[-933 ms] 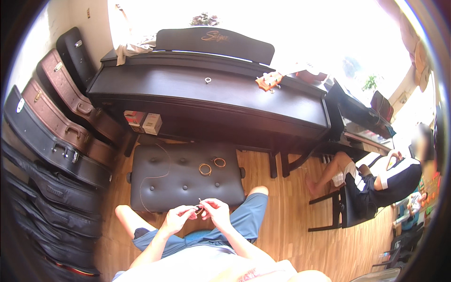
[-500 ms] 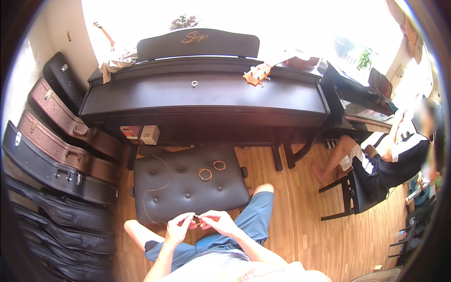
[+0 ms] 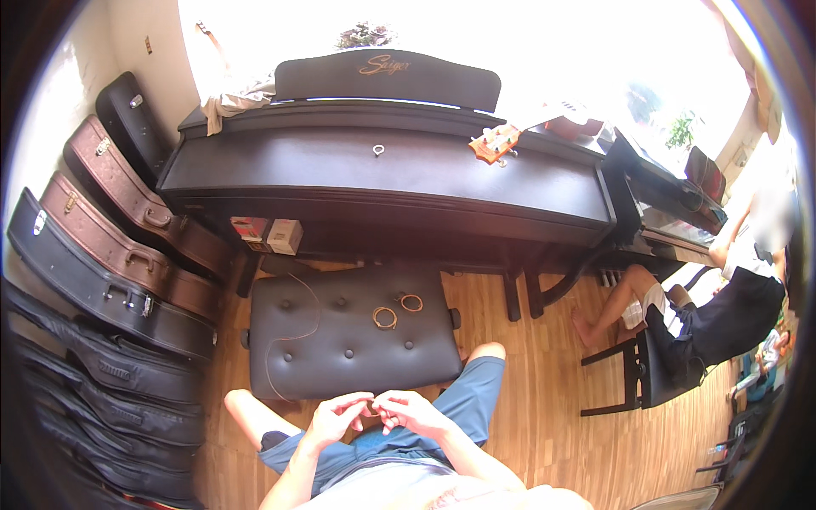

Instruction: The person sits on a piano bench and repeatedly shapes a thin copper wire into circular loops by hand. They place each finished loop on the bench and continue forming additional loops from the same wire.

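Observation:
Above my lap, my left hand [image 3: 337, 420] and my right hand [image 3: 411, 415] meet with pinched fingertips on a small coiled string [image 3: 371, 410], mostly hidden by the fingers. Just beyond them stands a black padded bench [image 3: 289, 357]. Two golden coiled strings [image 3: 385, 318] lie side by side on its right half. A loose thin string [image 3: 318, 313] curves along the left part of the seat and hangs toward its near edge.
Behind the bench is a dark digital piano [image 3: 314, 166] with a small white ring-shaped object [image 3: 379, 150] and a guitar headstock [image 3: 495, 143] on top. Instrument cases [image 3: 110, 225] line the left. A person [image 3: 714, 306] sits on a black chair at right.
The view has shifted, so the room sits a little further right. My hands stay together, fingers repositioned around the coiled string, which shows less. The seated person's head and arms have moved slightly.

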`<state>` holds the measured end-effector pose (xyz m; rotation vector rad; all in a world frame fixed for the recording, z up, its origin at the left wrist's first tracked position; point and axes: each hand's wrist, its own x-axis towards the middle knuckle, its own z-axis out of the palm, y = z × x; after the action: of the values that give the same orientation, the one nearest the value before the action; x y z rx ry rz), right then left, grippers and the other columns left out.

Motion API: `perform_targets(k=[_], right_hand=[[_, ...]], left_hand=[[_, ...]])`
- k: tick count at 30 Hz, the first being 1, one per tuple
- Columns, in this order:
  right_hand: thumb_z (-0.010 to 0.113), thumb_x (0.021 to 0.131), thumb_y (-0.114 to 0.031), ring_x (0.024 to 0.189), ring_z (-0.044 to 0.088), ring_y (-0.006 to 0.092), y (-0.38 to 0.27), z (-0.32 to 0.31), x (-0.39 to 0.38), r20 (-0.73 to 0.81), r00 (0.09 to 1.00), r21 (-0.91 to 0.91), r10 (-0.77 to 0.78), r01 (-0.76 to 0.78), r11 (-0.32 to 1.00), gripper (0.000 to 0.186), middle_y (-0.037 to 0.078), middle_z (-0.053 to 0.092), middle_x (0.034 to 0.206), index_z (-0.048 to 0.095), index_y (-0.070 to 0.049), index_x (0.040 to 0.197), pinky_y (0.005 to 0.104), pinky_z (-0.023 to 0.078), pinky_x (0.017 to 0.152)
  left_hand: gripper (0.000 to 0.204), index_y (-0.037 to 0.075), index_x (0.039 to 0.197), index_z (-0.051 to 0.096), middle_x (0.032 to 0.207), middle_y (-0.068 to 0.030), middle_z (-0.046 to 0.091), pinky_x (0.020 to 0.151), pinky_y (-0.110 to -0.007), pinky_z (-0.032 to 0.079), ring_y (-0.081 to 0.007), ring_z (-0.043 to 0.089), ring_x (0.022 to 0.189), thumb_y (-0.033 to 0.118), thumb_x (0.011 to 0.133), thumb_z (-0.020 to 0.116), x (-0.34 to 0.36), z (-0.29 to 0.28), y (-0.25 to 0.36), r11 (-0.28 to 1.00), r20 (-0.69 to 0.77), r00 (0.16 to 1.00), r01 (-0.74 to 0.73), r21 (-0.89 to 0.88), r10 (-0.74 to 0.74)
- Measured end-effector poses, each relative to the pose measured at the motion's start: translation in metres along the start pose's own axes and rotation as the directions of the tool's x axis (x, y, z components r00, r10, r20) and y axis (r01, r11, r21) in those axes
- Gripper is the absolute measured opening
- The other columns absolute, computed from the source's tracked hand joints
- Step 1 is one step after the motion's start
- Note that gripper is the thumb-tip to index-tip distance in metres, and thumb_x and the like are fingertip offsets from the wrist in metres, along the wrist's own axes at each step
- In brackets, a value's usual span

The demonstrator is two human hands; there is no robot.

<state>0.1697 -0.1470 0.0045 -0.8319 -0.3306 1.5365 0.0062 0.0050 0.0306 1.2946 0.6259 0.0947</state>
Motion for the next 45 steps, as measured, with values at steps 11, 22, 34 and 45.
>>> perform_targets(k=[11, 22, 34, 45], right_hand=[[0.064, 0.101, -0.017, 0.072, 0.062, 0.0102, 0.006, 0.017, 0.011, -0.171, 0.976, -0.274, -0.136, 0.086, 0.958, 0.020, 0.003, 0.064, 0.082, 0.065, -0.001, 0.112, 0.0284, 0.057, 0.070], [0.068, 0.097, -0.013, 0.076, 0.065, 0.0102, 0.026, 0.001, 0.029, -0.411, 0.855, -0.383, -0.318, 0.154, 0.911, 0.026, 0.007, 0.070, 0.098, 0.064, -0.001, 0.121, 0.0255, 0.057, 0.063], [0.066, 0.099, -0.016, 0.078, 0.064, 0.0102, 0.057, -0.034, 0.014, -0.570, 0.757, -0.440, -0.320, 0.047, 0.897, 0.029, 0.007, 0.068, 0.104, 0.062, -0.001, 0.123, 0.0248, 0.055, 0.064], [0.066, 0.099, -0.017, 0.077, 0.065, 0.0107, 0.066, -0.053, 0.011, -0.586, 0.741, -0.492, -0.328, -0.003, 0.871, 0.027, 0.007, 0.068, 0.096, 0.065, 0.001, 0.119, 0.0251, 0.058, 0.064]], left_hand=[[0.019, 0.002, 0.111, 0.069, 0.093, -0.0048, 0.073, 0.073, -0.022, 0.053, -0.0074, 0.066, 0.081, 0.013, 0.097, 0.069, 0.009, 0.001, -0.017, 0.961, -0.106, 0.968, -0.203, 0.187, 0.225], [0.018, 0.002, 0.110, 0.072, 0.090, -0.0054, 0.071, 0.071, -0.025, 0.054, -0.0114, 0.067, 0.080, 0.014, 0.098, 0.066, 0.024, -0.006, -0.027, 0.987, -0.198, 0.977, -0.045, 0.152, 0.075], [0.025, 0.000, 0.111, 0.073, 0.095, -0.0091, 0.068, 0.067, -0.026, 0.053, -0.0113, 0.066, 0.073, 0.020, 0.098, 0.066, 0.109, -0.056, -0.007, 0.932, -0.398, 0.878, -0.127, 0.340, 0.265], [0.032, 0.001, 0.121, 0.070, 0.102, -0.0116, 0.070, 0.071, -0.028, 0.058, -0.0160, 0.073, 0.073, 0.024, 0.099, 0.064, 0.179, -0.067, -0.064, 0.973, -0.512, 0.839, -0.083, 0.215, 0.185]])
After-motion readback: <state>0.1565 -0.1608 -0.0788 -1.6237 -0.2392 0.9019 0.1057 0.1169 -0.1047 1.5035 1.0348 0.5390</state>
